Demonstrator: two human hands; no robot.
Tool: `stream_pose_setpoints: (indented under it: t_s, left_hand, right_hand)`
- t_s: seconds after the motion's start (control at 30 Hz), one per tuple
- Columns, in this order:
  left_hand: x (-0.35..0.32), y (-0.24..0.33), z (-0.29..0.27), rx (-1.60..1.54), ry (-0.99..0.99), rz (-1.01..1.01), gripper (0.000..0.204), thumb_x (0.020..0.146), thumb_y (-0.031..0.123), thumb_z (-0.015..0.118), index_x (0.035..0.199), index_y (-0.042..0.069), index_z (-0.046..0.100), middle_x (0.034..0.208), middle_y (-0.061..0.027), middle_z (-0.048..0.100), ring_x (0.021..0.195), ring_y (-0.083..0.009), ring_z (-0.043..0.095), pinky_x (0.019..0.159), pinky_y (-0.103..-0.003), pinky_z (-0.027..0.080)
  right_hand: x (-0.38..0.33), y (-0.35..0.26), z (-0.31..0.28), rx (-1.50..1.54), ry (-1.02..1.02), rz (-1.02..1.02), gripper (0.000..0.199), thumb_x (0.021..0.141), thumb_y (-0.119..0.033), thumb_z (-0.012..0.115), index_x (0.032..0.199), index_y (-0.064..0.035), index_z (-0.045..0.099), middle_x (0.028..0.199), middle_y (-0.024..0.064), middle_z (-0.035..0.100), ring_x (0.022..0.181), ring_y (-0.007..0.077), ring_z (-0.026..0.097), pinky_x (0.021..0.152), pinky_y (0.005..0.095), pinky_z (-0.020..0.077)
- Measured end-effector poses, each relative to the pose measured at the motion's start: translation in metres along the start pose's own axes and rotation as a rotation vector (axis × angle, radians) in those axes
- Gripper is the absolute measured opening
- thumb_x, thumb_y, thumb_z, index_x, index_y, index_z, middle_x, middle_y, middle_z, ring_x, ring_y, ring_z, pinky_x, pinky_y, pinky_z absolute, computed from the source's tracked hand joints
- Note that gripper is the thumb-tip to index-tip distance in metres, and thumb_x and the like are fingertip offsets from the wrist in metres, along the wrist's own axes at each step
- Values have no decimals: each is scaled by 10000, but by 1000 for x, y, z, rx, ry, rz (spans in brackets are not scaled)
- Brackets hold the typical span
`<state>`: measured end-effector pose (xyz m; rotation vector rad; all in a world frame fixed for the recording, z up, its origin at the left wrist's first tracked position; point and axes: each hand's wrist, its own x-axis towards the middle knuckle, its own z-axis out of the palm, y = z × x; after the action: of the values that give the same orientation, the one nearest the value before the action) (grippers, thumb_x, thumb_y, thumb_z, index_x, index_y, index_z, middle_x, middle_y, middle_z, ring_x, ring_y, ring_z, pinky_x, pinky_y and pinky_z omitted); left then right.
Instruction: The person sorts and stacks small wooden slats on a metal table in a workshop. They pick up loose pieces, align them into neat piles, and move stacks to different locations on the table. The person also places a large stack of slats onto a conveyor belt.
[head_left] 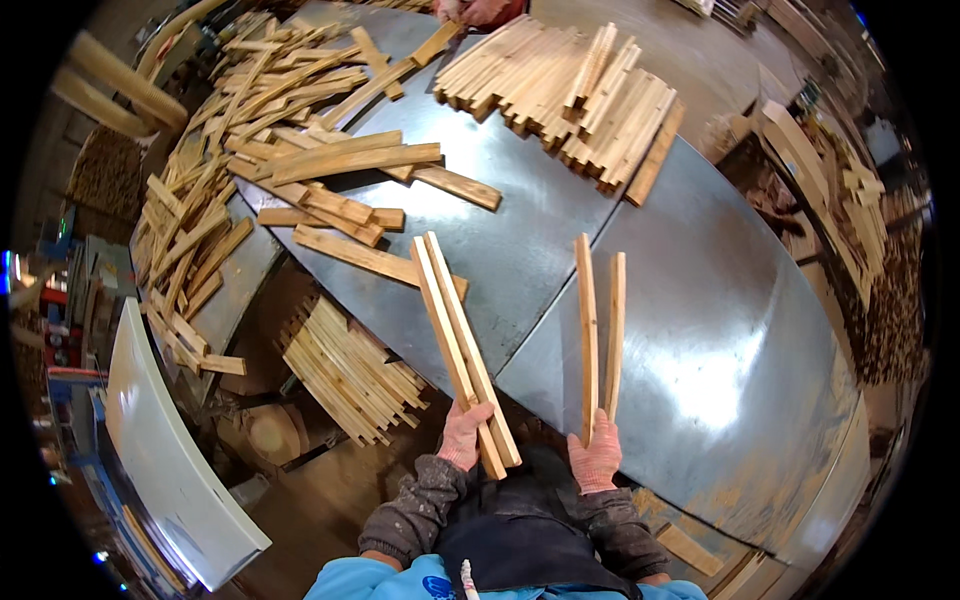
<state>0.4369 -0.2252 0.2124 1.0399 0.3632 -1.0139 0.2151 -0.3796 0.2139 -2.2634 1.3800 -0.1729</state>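
Observation:
My left hand [465, 432], in a pale work glove, is closed around the lower part of two wooden strips [458, 335] lying side by side. Their far ends slant up over the metal table, and their near ends reach past my hand toward my apron. My right hand [597, 455], gloved too, grips the near ends of two more wooden strips [588, 330]. These stand apart at their far ends and come together at my fingers. Both pairs are held over the near edge of the shiny metal tabletop [690, 300].
Loose wooden strips [350, 160] lie jumbled at the far left. A row of aligned strips [560, 85] sits at the table's far side, near another person's hands [475, 10]. Below the left edge is a stack of strips [350, 370]. A pale panel [165, 440] stands left.

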Motion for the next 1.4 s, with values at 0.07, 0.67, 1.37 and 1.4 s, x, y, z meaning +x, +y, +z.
stream_pose_setpoints:
  t_s: [0.07,0.67,1.37,1.4]
  left_hand:
    - [-9,9,-16,-53,10,56,493,905,122,830,1347,85,616,1073,-18,667,955,-179,693,857,-366,616]
    - [42,27,-100,-455,231,187,538,929,311,812,1386,91,633,986,-59,682,843,-235,717,767,-408,645]
    - [87,69,-14,103,351,100,685,938,227,872,1482,56,493,1236,-75,654,1091,-205,652,964,-390,572]
    - [94,72,-14,85,363,130,702,918,202,886,1480,53,492,1229,-81,657,1083,-214,658,954,-397,577]
  right_hand:
    - [31,-55,3,143,-68,-185,686,826,-189,849,1443,-3,615,1274,230,701,1171,439,686,999,517,566]
    - [222,-231,118,684,-1301,146,347,1016,-216,651,1289,-12,719,1040,84,661,941,170,620,876,380,574]
    - [123,-149,43,345,-1109,-323,688,1057,-333,642,1668,-84,445,1318,177,693,1256,349,649,1091,420,520]
    - [123,-155,44,144,-1012,-504,698,1051,-339,652,1668,-94,439,1300,202,695,1257,391,651,1089,431,522]
